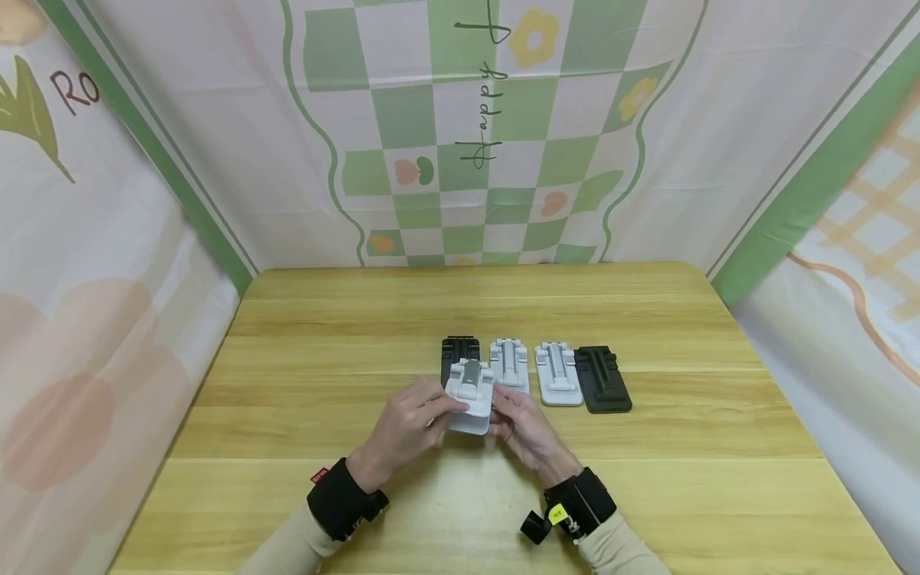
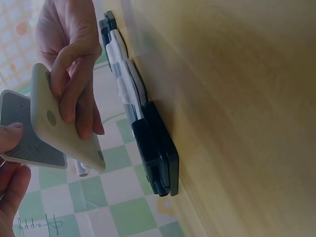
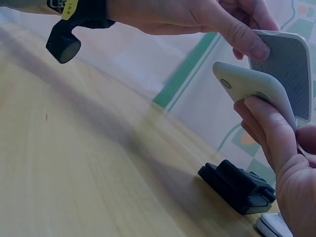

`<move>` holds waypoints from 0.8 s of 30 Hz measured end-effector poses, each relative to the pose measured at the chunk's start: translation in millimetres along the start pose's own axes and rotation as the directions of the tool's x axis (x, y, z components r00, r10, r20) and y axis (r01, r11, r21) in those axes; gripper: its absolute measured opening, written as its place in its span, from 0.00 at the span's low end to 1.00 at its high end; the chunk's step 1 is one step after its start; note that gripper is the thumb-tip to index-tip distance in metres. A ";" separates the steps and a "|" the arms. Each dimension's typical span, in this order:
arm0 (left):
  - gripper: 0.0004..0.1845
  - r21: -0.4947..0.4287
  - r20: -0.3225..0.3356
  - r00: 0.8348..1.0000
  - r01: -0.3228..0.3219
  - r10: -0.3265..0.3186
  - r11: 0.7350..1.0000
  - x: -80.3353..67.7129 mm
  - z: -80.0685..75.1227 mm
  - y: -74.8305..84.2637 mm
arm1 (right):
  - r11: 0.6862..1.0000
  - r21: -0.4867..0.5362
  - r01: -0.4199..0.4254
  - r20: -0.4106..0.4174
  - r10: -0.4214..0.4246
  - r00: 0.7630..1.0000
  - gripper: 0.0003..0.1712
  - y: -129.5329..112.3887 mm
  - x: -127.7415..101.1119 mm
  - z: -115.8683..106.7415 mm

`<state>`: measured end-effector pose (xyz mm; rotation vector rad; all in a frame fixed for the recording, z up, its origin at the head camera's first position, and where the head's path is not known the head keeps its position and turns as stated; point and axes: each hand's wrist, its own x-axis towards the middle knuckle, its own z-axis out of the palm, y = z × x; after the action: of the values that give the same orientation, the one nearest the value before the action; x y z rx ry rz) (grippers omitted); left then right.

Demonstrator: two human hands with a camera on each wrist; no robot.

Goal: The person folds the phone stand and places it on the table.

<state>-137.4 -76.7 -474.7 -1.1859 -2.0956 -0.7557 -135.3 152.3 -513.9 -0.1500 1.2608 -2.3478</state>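
Observation:
Both hands hold a white folding phone stand (image 1: 470, 395) above the table, nearer me than a row of similar stands. My left hand (image 1: 413, 419) pinches its upper plate, the thumb pressing the grey pad (image 2: 29, 131) on the plate's inner side. At the right side, my right hand (image 1: 528, 427) grips the base (image 3: 261, 86), its fingers spread along the underside beside round pads. Plate and base stand apart at an angle, joined at the far end. Behind the held stand, a black stand (image 1: 460, 348) is partly covered in the head view.
Two white stands, one left (image 1: 509, 363) and one right (image 1: 558, 375), lie folded on the wooden table (image 1: 323, 319). A second black stand (image 1: 604, 379) ends the row at right. Printed cloth (image 1: 460, 120) hangs behind the table and at both sides.

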 end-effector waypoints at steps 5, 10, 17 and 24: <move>0.17 -0.002 -0.013 1.000 -0.014 0.014 1.000 -1.8 2.4 0.1 | 1.000 -0.022 0.004 0.003 -0.004 1.000 0.33 -0.8 0.6 -0.9; 0.15 0.009 -0.017 0.999 -0.028 0.028 1.000 -4.7 6.1 -2.2 | 1.000 -0.019 0.012 0.011 -0.011 1.000 0.34 -0.9 1.0 -1.1; 0.18 0.019 -0.007 1.000 -0.018 0.018 1.000 -4.9 4.1 -0.3 | 1.000 -0.014 0.024 0.021 -0.023 0.999 0.35 -0.6 1.5 -2.0; 0.18 0.032 -0.011 1.000 -0.019 0.020 0.999 -2.4 2.6 -2.3 | 0.998 -0.015 0.056 0.044 -0.055 0.998 0.34 -2.8 2.3 -2.0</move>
<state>-139.0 -77.1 -478.6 -1.1804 -2.0760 -0.7162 -139.0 154.1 -513.0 -0.2430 1.2711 -2.3682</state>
